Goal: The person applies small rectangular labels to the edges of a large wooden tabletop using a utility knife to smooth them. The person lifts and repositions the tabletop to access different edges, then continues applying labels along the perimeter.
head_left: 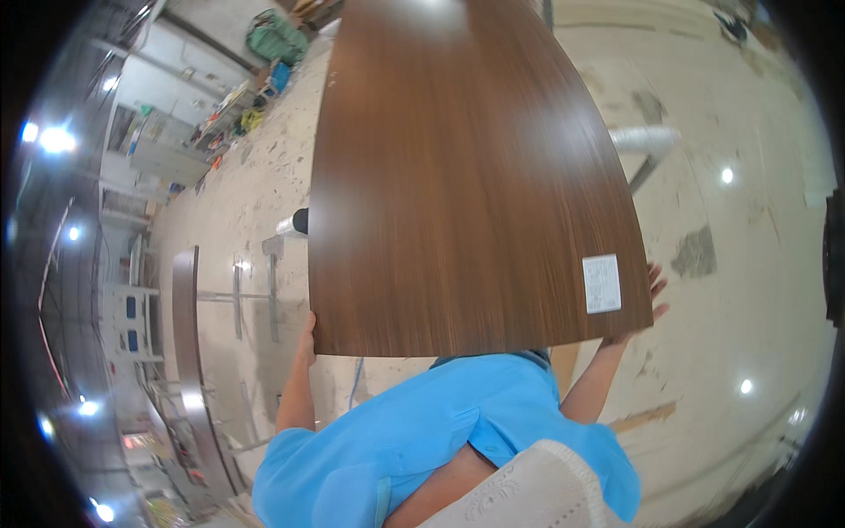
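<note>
A large dark brown wood-grain panel (pixel 466 194) stretches out in front of me, with its near edge close to my body. It bears a white printed label (pixel 602 283) near the near right corner. My left hand (pixel 308 337) grips the panel's left edge just by the near corner; most of its fingers are hidden underneath. On the other side, my right hand (pixel 657 290) supports the panel from below at the near right corner. Its fingertips show spread past the right edge, while the palm is hidden.
A long narrow brown board (pixel 189 326) stands on the left, near a metal frame (pixel 238 297). Beneath the panel, wrapped supports stick out on both sides, one a white roll (pixel 645 138). Benches with clutter (pixel 231 114) and a green sack (pixel 275 37) lie far left.
</note>
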{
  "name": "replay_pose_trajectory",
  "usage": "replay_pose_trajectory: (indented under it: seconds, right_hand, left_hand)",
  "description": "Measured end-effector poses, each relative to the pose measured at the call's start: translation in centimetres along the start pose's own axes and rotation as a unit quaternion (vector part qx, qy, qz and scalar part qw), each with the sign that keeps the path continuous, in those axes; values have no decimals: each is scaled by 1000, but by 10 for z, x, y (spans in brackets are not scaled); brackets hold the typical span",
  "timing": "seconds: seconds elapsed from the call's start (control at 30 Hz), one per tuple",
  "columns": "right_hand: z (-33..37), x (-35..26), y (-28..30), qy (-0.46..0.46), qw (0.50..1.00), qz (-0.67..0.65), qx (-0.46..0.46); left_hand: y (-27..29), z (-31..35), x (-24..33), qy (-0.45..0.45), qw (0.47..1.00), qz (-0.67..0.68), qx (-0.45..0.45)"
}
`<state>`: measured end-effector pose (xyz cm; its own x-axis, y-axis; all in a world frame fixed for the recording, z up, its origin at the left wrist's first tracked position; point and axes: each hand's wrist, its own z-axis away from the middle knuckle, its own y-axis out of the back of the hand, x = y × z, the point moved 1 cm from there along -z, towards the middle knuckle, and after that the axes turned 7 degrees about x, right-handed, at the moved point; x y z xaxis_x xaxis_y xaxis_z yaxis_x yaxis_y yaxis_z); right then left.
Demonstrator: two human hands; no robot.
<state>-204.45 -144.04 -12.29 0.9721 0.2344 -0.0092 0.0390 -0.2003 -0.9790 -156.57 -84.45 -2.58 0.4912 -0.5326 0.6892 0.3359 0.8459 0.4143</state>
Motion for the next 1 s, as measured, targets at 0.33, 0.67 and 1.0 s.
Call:
replay_pose_trajectory:
  seconds: [0.33, 0.67, 1.0]
  right_hand:
    - [-1, -6, -5, -60, 992, -91, 60]
    - [7, -12, -11, -67, 997, -33, 25]
    - [6, -29, -15, -77, 996, 7, -43]
  left_hand:
    - [-10, -7, -8, -62, 996, 65, 7]
    - [-16, 22, 2, -59, 995, 73, 20]
    - [-28, 24, 20, -68, 993, 98, -9]
